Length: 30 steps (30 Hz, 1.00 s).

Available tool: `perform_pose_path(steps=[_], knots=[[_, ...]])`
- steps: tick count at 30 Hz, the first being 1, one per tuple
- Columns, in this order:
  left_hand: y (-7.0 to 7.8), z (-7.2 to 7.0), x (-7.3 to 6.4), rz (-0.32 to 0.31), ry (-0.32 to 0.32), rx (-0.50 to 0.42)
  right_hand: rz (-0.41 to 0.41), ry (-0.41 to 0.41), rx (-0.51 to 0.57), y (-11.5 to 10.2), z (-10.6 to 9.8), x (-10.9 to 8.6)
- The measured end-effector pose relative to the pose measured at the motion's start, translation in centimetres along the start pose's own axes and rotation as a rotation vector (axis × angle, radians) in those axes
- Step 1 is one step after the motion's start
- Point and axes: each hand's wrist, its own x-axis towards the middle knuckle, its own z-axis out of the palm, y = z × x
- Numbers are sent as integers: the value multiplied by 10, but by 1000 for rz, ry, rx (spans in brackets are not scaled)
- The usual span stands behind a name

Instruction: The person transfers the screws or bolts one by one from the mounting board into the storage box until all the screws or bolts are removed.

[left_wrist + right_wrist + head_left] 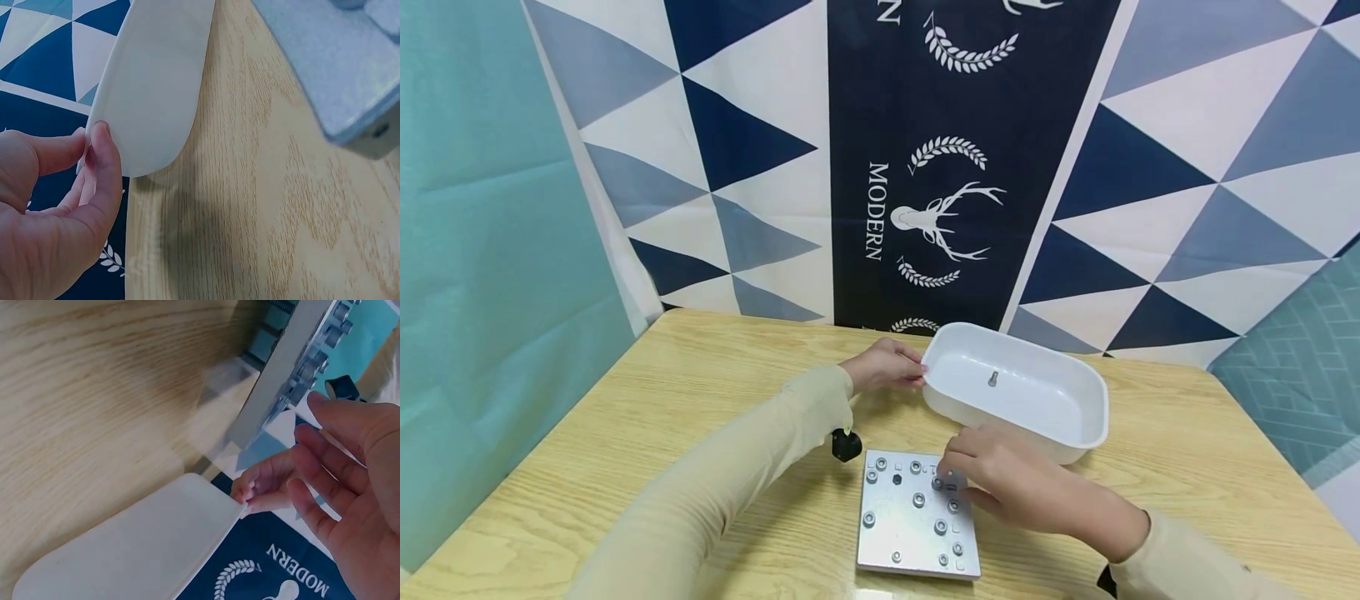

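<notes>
My left hand [891,365] pinches the rim of a white plastic tub [1093,421] at its left end; in the left wrist view, thumb and fingers meet on that rim. A single small metal bolt [993,378] lies inside the tub. My right hand [1011,477] hovers over the right edge of a square metal plate [895,533], its fingers loosely bent. Nothing shows between those fingers in the right wrist view, where the thumb points toward the bolt heads. Several socket-head screws [919,500] stand in the plate, and there is a dark hole [897,479] near its upper left.
A wooden table [760,533] carries everything. A small black object [846,445] shows by the left sleeve, just left of the plate. Behind the table hangs a patterned cloth [760,167] with triangles and a deer print; a teal cloth [490,275] covers the left side.
</notes>
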Motion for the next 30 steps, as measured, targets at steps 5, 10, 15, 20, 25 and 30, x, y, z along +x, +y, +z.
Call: perform_pose_path(steps=[5, 10, 15, 20, 25, 30], knots=[[1, 1, -2, -8, 2, -6, -5, -25, 37, -5, 2, -1], [2, 2, -2, -2, 3, -14, 2, -39, 48, -9, 2, -2], [2, 2, -2, -4, 3, -26, -4, -38, 25, -13, 4, -4], [1, 2, -1, -8, 6, -31, -20, -27, -9, -15, 8, -4], [0, 1, 1, -3, -3, -27, -32, -14, -14, -15, 10, -4], [-1, 1, 1, 1, -9, -32, -36, -10, -7, -14, 12, -4]])
